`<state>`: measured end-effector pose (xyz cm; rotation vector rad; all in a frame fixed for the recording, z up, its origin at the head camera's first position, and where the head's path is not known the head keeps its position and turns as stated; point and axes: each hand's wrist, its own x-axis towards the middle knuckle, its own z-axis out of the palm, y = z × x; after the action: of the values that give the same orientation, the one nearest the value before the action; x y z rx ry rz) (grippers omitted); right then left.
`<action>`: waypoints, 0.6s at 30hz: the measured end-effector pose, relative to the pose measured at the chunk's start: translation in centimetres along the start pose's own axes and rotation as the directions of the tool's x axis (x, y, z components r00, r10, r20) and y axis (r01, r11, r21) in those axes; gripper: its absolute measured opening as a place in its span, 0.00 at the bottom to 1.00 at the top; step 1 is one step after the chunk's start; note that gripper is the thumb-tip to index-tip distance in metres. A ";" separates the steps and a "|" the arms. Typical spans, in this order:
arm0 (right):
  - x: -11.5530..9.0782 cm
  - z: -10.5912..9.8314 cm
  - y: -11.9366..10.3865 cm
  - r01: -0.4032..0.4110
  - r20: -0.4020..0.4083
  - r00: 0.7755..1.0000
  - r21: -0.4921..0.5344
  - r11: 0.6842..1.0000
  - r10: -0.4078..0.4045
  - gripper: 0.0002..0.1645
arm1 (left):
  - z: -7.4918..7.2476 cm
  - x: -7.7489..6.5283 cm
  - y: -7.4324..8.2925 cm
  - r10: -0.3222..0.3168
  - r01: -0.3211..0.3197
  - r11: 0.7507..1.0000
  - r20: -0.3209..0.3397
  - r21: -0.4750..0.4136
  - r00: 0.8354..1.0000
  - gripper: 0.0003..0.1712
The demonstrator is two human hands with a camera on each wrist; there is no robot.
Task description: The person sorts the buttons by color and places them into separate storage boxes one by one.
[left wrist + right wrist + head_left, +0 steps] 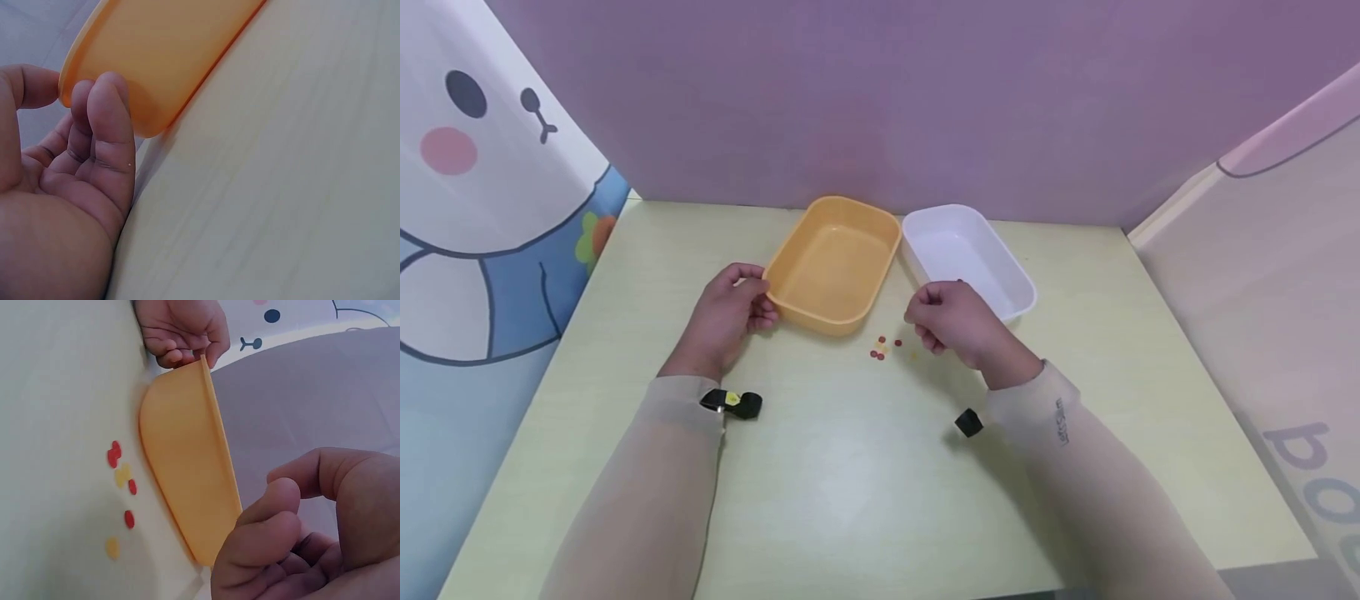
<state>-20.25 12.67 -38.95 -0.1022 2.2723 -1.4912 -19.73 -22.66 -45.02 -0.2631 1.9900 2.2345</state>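
My left hand (730,312) pinches the near left rim of an orange plastic basin (835,254), thumb over the rim and fingers against its outer wall. In the left wrist view the fingertips (109,94) press on that wall. My right hand (955,321) hangs over the table, overlapping the near left side of a white basin (970,250) in the head view. Its fingers (262,531) are curled with the thumb against them; no object shows between them. Several small red discs (898,342) and yellow discs (913,356) lie on the table in front of the basins.
Both basins stand side by side near the back of the pale wooden table (850,483), close to a purple wall (887,100). A cartoon-printed panel (475,208) borders the left side, and a pale panel (1285,292) the right. Dark straps (969,422) hang at both wrists.
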 end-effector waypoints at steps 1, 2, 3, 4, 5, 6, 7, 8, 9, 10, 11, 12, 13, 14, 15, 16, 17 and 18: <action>-0.3 0.0 0.2 0.003 0.001 1.000 -0.010 1.000 -0.003 0.06 | 0.0 0.0 0.0 0.001 -0.001 1.000 0.000 -0.002 1.000 0.17; -0.5 -0.1 0.5 0.004 0.004 1.000 -0.018 1.000 -0.004 0.06 | 0.0 0.0 0.0 0.001 -0.001 1.000 0.001 -0.004 1.000 0.18; -0.7 -0.1 0.8 0.007 0.008 1.000 -0.026 1.000 -0.006 0.05 | 0.0 0.1 0.0 0.001 -0.001 1.000 0.002 -0.005 1.000 0.18; -0.9 -0.1 1.1 0.009 0.011 1.000 -0.030 1.000 -0.009 0.05 | 0.0 0.1 0.0 0.001 -0.001 1.000 0.002 -0.007 1.000 0.18; -1.0 -0.1 1.3 0.012 0.013 1.000 -0.036 0.999 -0.012 0.05 | -0.1 0.1 0.0 0.000 0.000 1.000 0.002 -0.008 1.000 0.18; -1.2 -0.1 1.6 0.018 0.014 1.000 -0.044 0.999 -0.018 0.05 | -0.1 0.1 0.0 0.000 0.000 1.000 0.001 -0.011 1.000 0.18; -1.3 -0.1 1.8 0.027 0.013 1.000 -0.053 0.998 -0.027 0.05 | -0.1 0.1 0.0 0.001 0.000 1.000 0.002 -0.013 1.000 0.18; -1.4 -0.1 2.0 0.037 0.012 0.999 -0.062 0.997 -0.037 0.05 | -0.1 0.1 0.0 0.000 0.000 1.000 0.002 -0.015 1.000 0.17; -1.6 0.0 2.2 0.048 0.010 0.999 -0.070 0.996 -0.047 0.05 | -0.1 0.1 0.0 0.001 -0.001 1.000 0.001 -0.018 1.000 0.17; -1.7 0.0 2.3 0.056 0.009 0.998 -0.077 0.995 -0.056 0.05 | -0.1 0.1 0.0 0.001 -0.001 1.000 0.001 -0.022 1.000 0.17; -1.8 0.1 2.4 0.062 0.008 0.998 -0.082 0.995 -0.061 0.05 | -0.2 0.1 0.0 0.001 -0.001 1.000 0.000 -0.024 1.000 0.17; -1.9 0.1 2.5 0.065 0.008 0.998 -0.085 0.994 -0.065 0.06 | -0.2 0.1 0.0 0.002 -0.002 1.000 0.000 -0.025 1.000 0.17; -2.0 0.1 2.7 0.068 0.006 0.998 -0.089 0.994 -0.068 0.06 | -0.3 0.1 0.0 0.001 -0.001 1.000 0.000 -0.025 1.000 0.17; -2.0 0.2 2.8 0.069 0.003 0.998 -0.093 0.993 -0.069 0.06 | -0.3 0.1 0.0 0.001 -0.001 1.000 0.000 -0.024 1.000 0.17; -2.0 0.2 3.0 0.066 0.001 0.998 -0.097 0.993 -0.066 0.06 | -0.4 0.1 0.0 0.001 -0.001 1.000 0.000 -0.024 1.000 0.17; -2.0 0.3 3.2 0.061 -0.002 0.998 -0.101 0.993 -0.061 0.06 | -0.4 0.1 0.0 0.001 -0.001 1.000 0.000 -0.024 1.000 0.16; -2.0 0.3 3.4 0.057 -0.007 0.998 -0.105 0.993 -0.058 0.06 | -0.5 0.1 -0.1 0.000 0.000 1.000 0.000 -0.024 1.000 0.16; -1.9 0.3 3.6 0.054 -0.013 0.998 -0.115 0.992 -0.056 0.06 | -0.5 0.2 -0.1 0.001 -0.001 1.000 0.000 -0.023 1.000 0.15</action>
<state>-17.77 14.46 -41.69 -0.1881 2.3857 -1.3924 -19.85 -23.16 -45.17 -0.2655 1.9654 2.2596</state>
